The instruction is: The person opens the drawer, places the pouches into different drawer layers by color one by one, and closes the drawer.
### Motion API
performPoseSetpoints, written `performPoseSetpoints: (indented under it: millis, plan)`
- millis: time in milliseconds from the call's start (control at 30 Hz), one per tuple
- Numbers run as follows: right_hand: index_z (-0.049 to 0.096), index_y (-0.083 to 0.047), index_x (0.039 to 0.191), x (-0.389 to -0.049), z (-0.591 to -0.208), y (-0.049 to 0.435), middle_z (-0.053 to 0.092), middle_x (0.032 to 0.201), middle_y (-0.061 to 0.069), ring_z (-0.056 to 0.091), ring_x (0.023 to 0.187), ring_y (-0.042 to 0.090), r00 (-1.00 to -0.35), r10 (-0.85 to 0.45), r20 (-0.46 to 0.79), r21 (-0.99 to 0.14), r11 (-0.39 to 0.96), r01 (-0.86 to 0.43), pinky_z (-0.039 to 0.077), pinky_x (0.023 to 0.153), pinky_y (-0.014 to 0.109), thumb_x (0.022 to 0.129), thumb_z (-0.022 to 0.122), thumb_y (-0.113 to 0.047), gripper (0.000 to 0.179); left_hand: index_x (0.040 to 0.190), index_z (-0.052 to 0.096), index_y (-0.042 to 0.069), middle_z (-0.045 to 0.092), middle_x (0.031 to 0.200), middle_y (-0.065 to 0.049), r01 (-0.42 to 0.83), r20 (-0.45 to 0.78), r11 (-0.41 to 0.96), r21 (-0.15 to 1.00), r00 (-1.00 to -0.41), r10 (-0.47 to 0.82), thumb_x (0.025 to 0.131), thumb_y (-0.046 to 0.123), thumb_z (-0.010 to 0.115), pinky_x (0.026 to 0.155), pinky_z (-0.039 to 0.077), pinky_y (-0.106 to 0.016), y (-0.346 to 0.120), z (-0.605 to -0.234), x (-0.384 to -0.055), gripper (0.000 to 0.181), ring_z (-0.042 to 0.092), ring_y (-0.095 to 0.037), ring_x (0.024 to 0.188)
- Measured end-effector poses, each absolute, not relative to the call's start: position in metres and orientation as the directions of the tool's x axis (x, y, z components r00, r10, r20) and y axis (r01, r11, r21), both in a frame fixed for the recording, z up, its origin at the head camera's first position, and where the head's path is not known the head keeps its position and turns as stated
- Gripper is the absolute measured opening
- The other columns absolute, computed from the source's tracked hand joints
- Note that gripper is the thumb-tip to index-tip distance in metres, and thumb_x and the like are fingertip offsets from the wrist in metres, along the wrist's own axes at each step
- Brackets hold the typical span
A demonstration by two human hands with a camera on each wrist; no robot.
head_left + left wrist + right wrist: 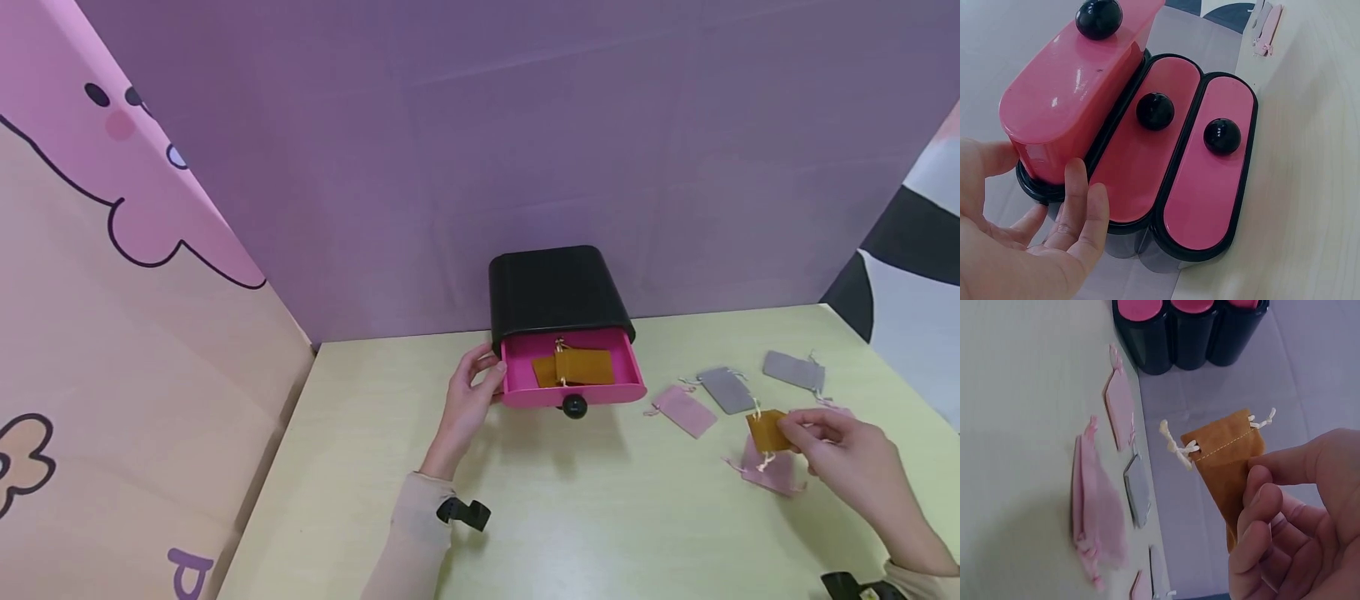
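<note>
A black three-drawer box (558,287) with pink fronts stands against the back wall, its top drawer (513,367) pulled out. Mustard drawstring pouches (585,367) lie inside that drawer. My left hand (1029,231) rests at the box's left side, thumb against the open drawer's side and fingers loosely extended by the casing. Off to the right, my right hand (847,450) pinches another mustard drawstring pouch (1222,456) between thumb and fingers, its cream strings free. The held pouch hangs over a pink pouch (768,471) on the table.
Beside my right hand lie a pink pouch (684,411) and two grey pouches (726,389), (793,370), with part of another pink one (836,408) showing behind the hand. A purple cloth wall (450,167) rises behind the pale table (360,433); a printed panel (150,333) borders it on the left.
</note>
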State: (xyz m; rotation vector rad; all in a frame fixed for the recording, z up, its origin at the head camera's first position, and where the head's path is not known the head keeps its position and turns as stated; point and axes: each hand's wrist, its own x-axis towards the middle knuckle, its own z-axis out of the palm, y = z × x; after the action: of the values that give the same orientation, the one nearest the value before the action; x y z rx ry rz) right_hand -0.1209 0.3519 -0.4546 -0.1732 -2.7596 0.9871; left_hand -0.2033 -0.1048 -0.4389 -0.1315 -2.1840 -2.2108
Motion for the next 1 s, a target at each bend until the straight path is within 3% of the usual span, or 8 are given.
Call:
performPoseSetpoints:
  millis: [400,600,867,1000]
  plan:
    - [0.076,0.002,0.111,-0.126,-0.445,0.334,0.075,0.087,0.005,0.049,0.069,-0.009,-0.971,0.133,0.200,-0.624,0.781,-0.021,0.042,0.056,0.026,0.104,0.067,-0.031,0.035,0.155,0.048,0.007,0.059,0.144,-0.022,0.085,0.085,-0.010,0.996,-0.996,0.039,0.108,0.018,0.063,0.097,0.064,-0.040,-0.105,-0.440,-0.202,0.051,0.072,-0.016,0.099]
    - [0.077,-0.002,0.111,-0.125,-0.436,0.323,0.071,0.075,-0.011,0.055,0.063,-0.001,-0.968,0.108,0.225,-0.646,0.761,-0.065,0.042,0.056,0.025,0.103,0.069,-0.030,0.031,0.156,0.048,0.008,0.059,0.144,-0.021,0.084,0.084,-0.008,0.996,-0.995,0.044,0.108,0.019,0.063,0.095,0.065,-0.036,-0.106,-0.439,-0.202,0.052,0.072,-0.016,0.098]
    - [0.079,-0.004,0.109,-0.128,-0.425,0.307,0.069,0.073,-0.021,0.053,0.066,-0.008,-0.964,0.081,0.252,-0.613,0.784,-0.094,0.041,0.057,0.024,0.102,0.070,-0.029,0.027,0.157,0.047,0.008,0.058,0.145,-0.021,0.079,0.079,-0.008,0.997,-0.996,0.048,0.108,0.019,0.063,0.098,0.064,-0.043,-0.107,-0.440,-0.201,0.052,0.072,-0.018,0.099]
    - [0.080,-0.005,0.107,-0.132,-0.422,0.301,0.071,0.076,-0.020,0.053,0.067,-0.009,-0.960,0.073,0.272,-0.617,0.779,-0.115,0.042,0.058,0.022,0.102,0.071,-0.027,0.025,0.157,0.047,0.008,0.058,0.146,-0.021,0.078,0.079,-0.015,0.997,-0.996,0.052,0.108,0.019,0.063,0.099,0.063,-0.043,-0.107,-0.439,-0.201,0.053,0.072,-0.018,0.099]
